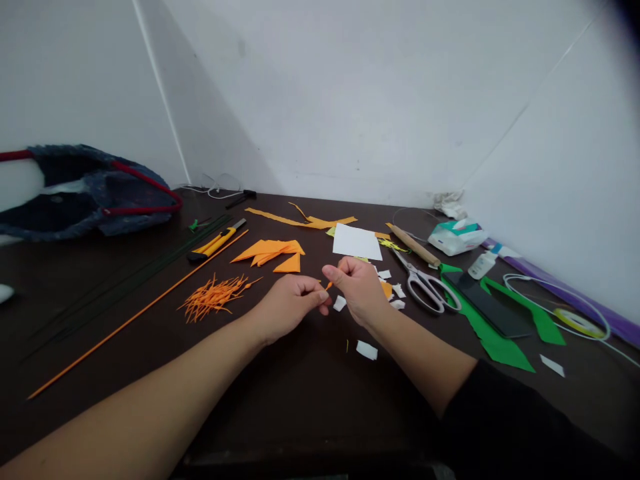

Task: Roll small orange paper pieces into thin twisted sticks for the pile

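Between my two hands is a small twisted piece of orange paper (pixel 329 286). My left hand (pixel 293 303) pinches its lower end with thumb and forefinger, and my right hand (pixel 357 287) grips the other end, fingers curled round. Left of my hands lies a pile of thin orange paper strands (pixel 213 297). Behind it are folded orange paper pieces (pixel 270 253). A white paper square (pixel 356 241) sits just beyond my right hand, and small white scraps (pixel 367 350) are scattered around and below it.
Scissors (pixel 425 283), a wooden stick (pixel 413 245), green paper (pixel 505 347), a dark phone (pixel 490 303), a glue bottle (pixel 484 262) and a tissue pack (pixel 456 237) lie right. A yellow utility knife (pixel 217 241) and a long orange stick (pixel 140 313) lie left. A denim bag (pixel 95 193) stands far left.
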Tool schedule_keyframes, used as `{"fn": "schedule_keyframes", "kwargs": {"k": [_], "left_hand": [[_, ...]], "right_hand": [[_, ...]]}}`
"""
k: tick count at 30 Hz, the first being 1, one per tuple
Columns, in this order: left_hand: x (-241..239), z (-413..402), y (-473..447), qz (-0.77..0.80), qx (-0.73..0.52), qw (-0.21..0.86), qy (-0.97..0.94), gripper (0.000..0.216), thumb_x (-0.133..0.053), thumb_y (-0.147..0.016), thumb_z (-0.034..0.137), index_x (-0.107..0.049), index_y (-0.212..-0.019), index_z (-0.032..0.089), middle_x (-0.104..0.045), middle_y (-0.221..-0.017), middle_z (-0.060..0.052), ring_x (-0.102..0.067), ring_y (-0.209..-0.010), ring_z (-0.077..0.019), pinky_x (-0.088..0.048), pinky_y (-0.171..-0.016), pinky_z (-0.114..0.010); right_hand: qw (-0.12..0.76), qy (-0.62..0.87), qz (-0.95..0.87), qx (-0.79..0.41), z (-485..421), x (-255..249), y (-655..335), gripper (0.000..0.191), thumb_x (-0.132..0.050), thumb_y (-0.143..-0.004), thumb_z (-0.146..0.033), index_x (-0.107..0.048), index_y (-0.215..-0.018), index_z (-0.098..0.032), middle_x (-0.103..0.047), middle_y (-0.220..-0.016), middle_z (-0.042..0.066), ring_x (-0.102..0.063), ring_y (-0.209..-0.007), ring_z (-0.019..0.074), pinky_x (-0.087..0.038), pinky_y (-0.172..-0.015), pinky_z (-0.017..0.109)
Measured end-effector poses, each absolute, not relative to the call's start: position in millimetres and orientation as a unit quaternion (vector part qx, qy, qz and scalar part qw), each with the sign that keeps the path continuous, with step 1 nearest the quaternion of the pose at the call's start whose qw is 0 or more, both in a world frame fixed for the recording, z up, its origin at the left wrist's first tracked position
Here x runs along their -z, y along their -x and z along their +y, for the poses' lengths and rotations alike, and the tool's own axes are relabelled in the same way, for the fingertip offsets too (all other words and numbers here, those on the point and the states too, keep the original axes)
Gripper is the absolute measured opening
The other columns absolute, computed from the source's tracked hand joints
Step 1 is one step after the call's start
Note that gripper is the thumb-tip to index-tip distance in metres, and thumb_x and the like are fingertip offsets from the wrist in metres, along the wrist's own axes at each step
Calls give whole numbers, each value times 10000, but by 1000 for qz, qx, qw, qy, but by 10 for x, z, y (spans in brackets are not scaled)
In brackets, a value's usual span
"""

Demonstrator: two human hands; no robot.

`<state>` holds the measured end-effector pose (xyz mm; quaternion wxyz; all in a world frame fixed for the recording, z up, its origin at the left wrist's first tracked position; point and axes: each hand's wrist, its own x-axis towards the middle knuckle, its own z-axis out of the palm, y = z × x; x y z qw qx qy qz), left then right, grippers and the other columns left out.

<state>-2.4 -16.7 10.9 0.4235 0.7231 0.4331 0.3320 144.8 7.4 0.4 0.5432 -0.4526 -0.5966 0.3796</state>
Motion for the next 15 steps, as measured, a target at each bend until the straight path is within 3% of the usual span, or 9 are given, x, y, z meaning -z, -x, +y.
{"fn": "schedule_keyframes", "kwargs": {"k": [4,6,9,11,15], "left_hand": [[-86,-155,26,466,-299,265,-789,242,-456,-790,276,-615,-632,185,-621,-655,-21,-525,-642,-167,-379,-654,-296],[-64,-150,14,464,-284,144,-826,234,-457,-791,261,-601,-619,197,-600,-629,-21,-510,-653,-176,-364,-742,-340],[-34,-155,-10,456,-254,-1,-853,223,-434,-810,243,-595,-658,209,-619,-683,-33,-517,-750,-207,-226,-930,-441],[-25,-165,-26,460,-235,-36,-855,223,-415,-823,245,-593,-692,213,-632,-732,-36,-522,-787,-214,-163,-967,-460],[-33,-174,-61,464,-232,-14,-855,251,-406,-828,257,-562,-637,209,-609,-662,-14,-520,-705,-187,-225,-930,-435]], "right_hand": [[556,462,-567,-395,82,61,-1389,410,-653,-659,-365,-318,-489,-202,-277,-464,-76,-249,-457,84,-215,-448,245],[565,460,-548,-410,101,108,-1373,411,-649,-664,-388,-320,-499,-205,-277,-468,-77,-252,-455,85,-216,-447,246],[578,456,-525,-427,119,145,-1361,434,-655,-655,-412,-304,-501,-209,-269,-470,-78,-250,-448,84,-211,-440,245],[582,456,-514,-434,119,145,-1358,443,-660,-646,-413,-295,-498,-211,-262,-463,-81,-242,-439,83,-211,-433,245],[579,470,-510,-428,117,141,-1356,444,-670,-632,-419,-306,-489,-208,-260,-453,-83,-245,-435,82,-223,-437,245]]}}
